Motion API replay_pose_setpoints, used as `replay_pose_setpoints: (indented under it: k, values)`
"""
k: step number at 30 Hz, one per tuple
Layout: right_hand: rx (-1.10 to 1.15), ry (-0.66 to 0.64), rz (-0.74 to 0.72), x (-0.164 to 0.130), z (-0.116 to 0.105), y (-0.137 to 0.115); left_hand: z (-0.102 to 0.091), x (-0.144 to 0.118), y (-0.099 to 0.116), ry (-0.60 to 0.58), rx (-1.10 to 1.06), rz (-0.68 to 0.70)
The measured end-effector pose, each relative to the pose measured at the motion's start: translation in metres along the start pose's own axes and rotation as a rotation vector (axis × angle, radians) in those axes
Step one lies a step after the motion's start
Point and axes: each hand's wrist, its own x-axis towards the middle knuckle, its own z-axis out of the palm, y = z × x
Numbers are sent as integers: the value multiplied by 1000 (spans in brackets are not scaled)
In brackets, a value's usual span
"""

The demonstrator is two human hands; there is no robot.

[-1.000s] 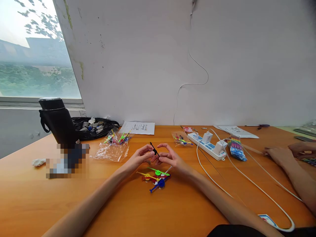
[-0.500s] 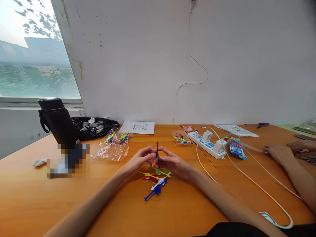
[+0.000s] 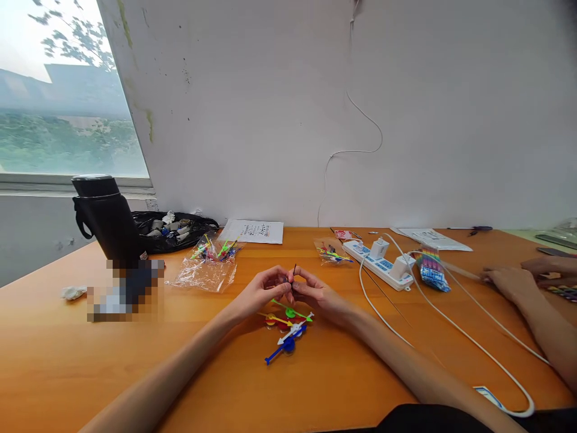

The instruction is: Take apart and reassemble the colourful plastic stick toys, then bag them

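Fingertips of left hand and right hand meet, pinching a thin black pointer nearly upright above the coloured pointers.

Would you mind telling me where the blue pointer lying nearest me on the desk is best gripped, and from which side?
Probably at its round hub, pinched from above. The blue pointer lies flat on the table, its thin arrow ends offering little to hold, while the wider hub sits mid-length. Its near-left end is clear; the white pointer crosses close to its far end.
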Motion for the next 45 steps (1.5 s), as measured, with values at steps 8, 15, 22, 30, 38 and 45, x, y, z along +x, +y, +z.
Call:
replay_pose_setpoints:
  k: [8,15,22,30,38,45]
  values:
    - [41,-18,61,0,0,4,5,-3,-1,47,131,37]
    - [41,-45,111,-2,4,0,8,-4,1,74,309,51]
    - [44,-67,78,-1,6,-2,11,-4,3,99,383,22]
    - [66,-32,74,-2,3,-6,3,-3,-2,146,525,75]
    - [-107,250,-101,5,-22,-8,-15,-4,-5,269,647,40]
    - [-620,418,-108,14,-45,24,-15,-2,-19,204,650,-2]
